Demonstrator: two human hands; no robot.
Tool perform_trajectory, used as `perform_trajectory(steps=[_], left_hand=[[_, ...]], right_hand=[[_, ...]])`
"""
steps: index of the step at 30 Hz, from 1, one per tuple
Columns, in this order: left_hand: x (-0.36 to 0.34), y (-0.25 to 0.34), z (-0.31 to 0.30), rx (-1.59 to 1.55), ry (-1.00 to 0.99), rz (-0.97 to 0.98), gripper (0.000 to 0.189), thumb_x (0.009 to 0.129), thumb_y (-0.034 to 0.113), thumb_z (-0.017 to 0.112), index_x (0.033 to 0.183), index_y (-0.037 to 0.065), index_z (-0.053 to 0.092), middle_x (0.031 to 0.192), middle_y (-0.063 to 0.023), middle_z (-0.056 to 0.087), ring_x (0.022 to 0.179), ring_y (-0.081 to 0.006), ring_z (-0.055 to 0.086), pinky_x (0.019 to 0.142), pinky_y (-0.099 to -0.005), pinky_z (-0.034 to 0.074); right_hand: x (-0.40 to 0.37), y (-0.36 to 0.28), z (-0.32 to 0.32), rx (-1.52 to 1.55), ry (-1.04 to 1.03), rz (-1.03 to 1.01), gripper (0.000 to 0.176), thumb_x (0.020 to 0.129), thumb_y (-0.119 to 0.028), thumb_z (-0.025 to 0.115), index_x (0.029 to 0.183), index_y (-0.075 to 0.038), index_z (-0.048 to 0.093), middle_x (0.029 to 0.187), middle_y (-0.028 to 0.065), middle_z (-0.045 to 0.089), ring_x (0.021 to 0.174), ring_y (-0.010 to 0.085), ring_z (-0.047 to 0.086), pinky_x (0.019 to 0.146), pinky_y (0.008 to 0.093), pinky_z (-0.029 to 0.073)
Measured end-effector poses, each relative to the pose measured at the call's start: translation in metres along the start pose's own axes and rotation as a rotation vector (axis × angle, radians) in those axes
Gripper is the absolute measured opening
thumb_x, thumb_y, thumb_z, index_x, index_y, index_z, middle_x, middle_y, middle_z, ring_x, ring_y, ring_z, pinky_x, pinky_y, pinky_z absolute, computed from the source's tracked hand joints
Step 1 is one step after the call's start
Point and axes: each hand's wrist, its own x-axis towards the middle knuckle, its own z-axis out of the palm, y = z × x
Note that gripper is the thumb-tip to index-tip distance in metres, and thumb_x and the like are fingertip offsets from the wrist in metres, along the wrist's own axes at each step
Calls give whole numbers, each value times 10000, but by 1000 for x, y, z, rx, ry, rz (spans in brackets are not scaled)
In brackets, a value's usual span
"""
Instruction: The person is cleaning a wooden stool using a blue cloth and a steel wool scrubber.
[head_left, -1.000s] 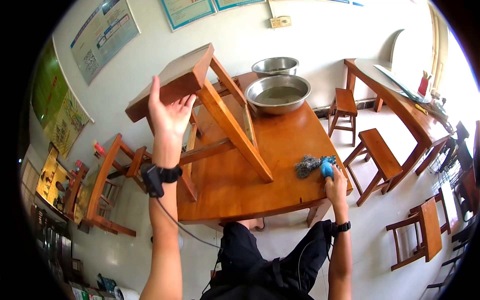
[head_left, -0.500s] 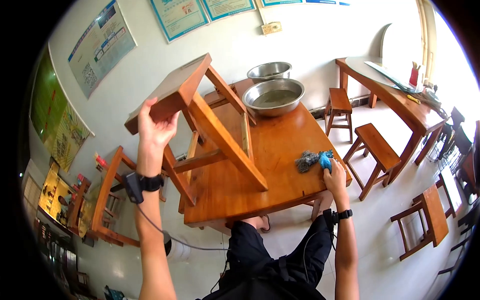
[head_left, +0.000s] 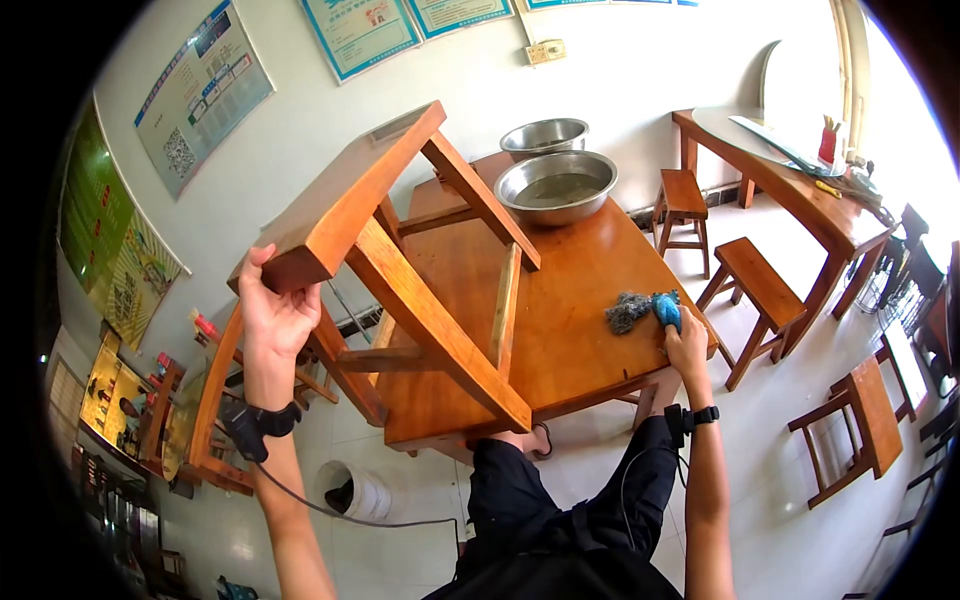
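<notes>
A wooden stool (head_left: 428,318) leans tilted over the brown wooden table (head_left: 585,265), its seat turned up toward the left and its legs toward the table. My left hand (head_left: 278,322) grips the near corner of the seat, thumb on top and fingers beneath. At the table's right edge, my right hand (head_left: 688,342) is closed on a blue cloth (head_left: 666,309). A grey, mesh-like scrubber (head_left: 628,313) lies against the cloth on the tabletop. Toward the back of the table stand two metal basins, the front basin (head_left: 558,212) holding murky water and the rear basin (head_left: 530,140) partly behind it.
Right of the table stand a small stool (head_left: 684,200), a longer stool (head_left: 768,290) and another stool (head_left: 868,420). A side table (head_left: 800,200) is along the back right. On the floor at left sits a white bucket (head_left: 368,497), near a wooden frame (head_left: 205,400).
The stool has swung nearer, its held corner lower and its far seat corner farther right. My left hand has dropped with it. My right hand and the cloth sit slightly farther right in view.
</notes>
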Motion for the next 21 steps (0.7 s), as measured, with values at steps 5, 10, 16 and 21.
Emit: perform_trajectory(steps=[5,10,16,21], left_hand=[[-5,9,-2,-7,-34,-54,379,903,329,723,1125,29,659,1098,-95,756,992,-274,758,745,-402,688],[7,23,-3,86,-162,-86,305,878,266,747,1079,54,658,1052,-60,749,913,-234,762,737,-365,688],[19,27,-1,123,-198,-83,302,878,242,746,1093,55,644,1086,-70,733,950,-245,756,751,-366,689],[23,27,1,131,-227,-64,294,862,222,760,1082,61,652,1086,-61,736,979,-236,749,787,-351,683]], right_hand=[[4,1,-3,20,-34,82,301,816,-105,604,1090,15,629,929,290,685,953,486,649,869,566,485],[-2,0,8,-78,46,37,264,824,-114,613,1058,8,619,929,276,679,944,479,641,867,566,470],[-7,-4,8,-112,68,25,302,831,-118,609,1103,12,638,950,278,688,950,469,648,883,551,475],[10,-16,-9,123,98,161,282,842,-142,601,1056,37,643,881,270,695,859,436,683,808,495,518]])
